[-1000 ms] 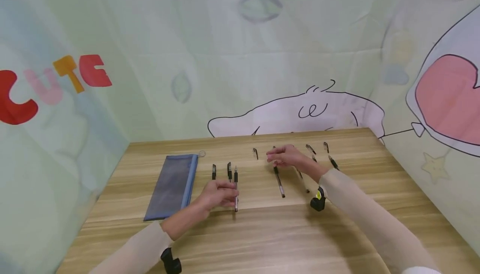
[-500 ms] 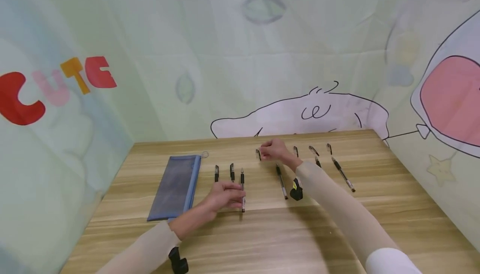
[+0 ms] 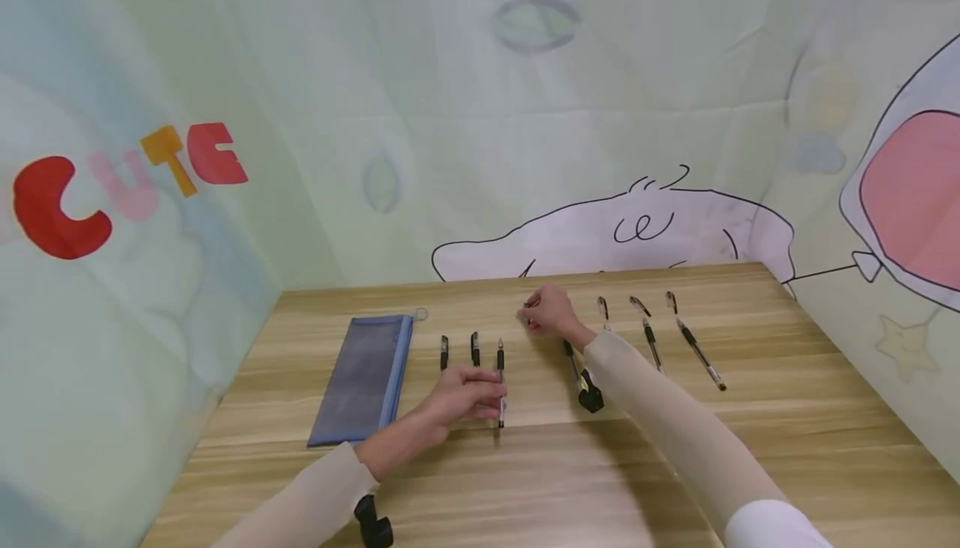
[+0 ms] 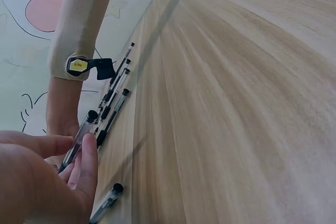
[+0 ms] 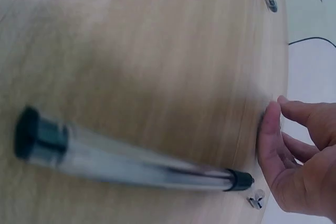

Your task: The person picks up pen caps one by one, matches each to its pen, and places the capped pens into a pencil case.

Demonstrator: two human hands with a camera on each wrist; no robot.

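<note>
My left hand [image 3: 468,392] holds an uncapped black gel pen [image 3: 501,358] between thumb and fingers, its writing tip pointing toward the back wall. In the left wrist view the pen's dark end plug [image 4: 92,115] sticks out past the fingertips, over the table. Farther back, my right hand [image 3: 553,312] pinches a small pen cap [image 3: 527,306] on the tabletop; the fingers mostly hide it. In the right wrist view the fingertips of the right hand [image 5: 299,156] meet low at the wood, and a loose pen [image 5: 142,162] lies close to the camera.
A blue mesh zip pouch [image 3: 360,381] lies on the left. Two capped pens [image 3: 475,350] lie beside the left hand. To the right are uncapped pens [image 3: 701,354], with loose caps [image 3: 640,306] behind them. A printed cloth backdrop [image 3: 450,140] stands behind the table.
My right hand has moved left from above the loose pens to the leftmost cap, and its fingers have come round it. The left hand still holds its pen.
</note>
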